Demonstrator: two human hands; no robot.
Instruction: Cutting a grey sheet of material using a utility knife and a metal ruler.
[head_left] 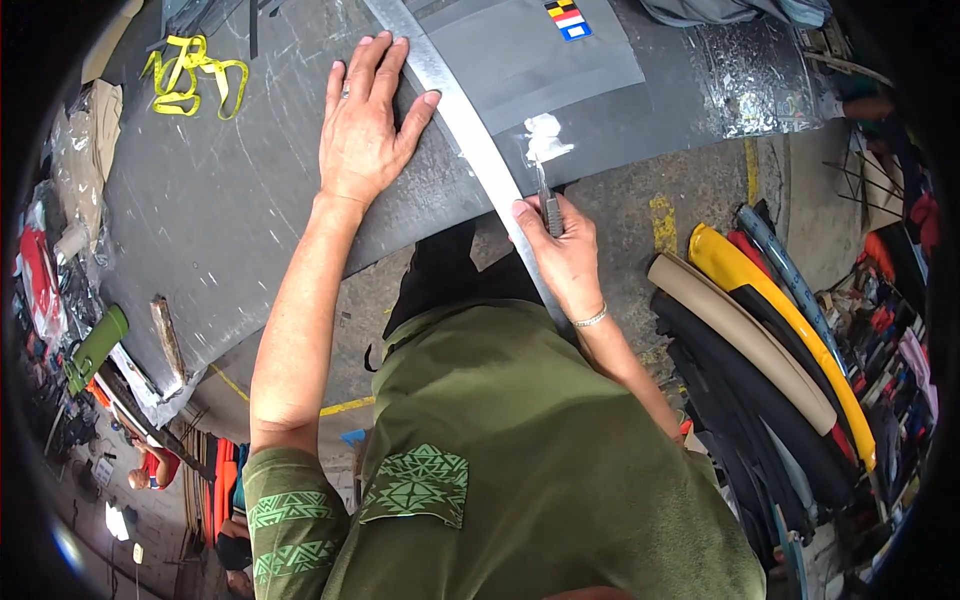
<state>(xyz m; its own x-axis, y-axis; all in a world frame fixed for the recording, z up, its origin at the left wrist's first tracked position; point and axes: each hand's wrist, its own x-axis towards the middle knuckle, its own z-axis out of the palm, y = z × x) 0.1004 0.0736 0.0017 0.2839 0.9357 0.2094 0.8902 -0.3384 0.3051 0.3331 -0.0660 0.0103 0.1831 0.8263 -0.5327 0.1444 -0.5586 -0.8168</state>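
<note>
Here, holding a knife [551,212] next to a long ruler [470,130].
Resting left hand [365,140] flat on the dark table [220,210], palm down, with fingers a bit apart and gripping nothing, with thumb at the ruler's edge. Curling right hand [568,250] snugly around the knife, just right of the ruler, pointing the blade up near a white blot [546,138]. See the ruler slanting over the table and past its edge. See a label [568,20] on the gray sheet [530,65]: yellow, black, red, white, blue, too small to read.
</note>
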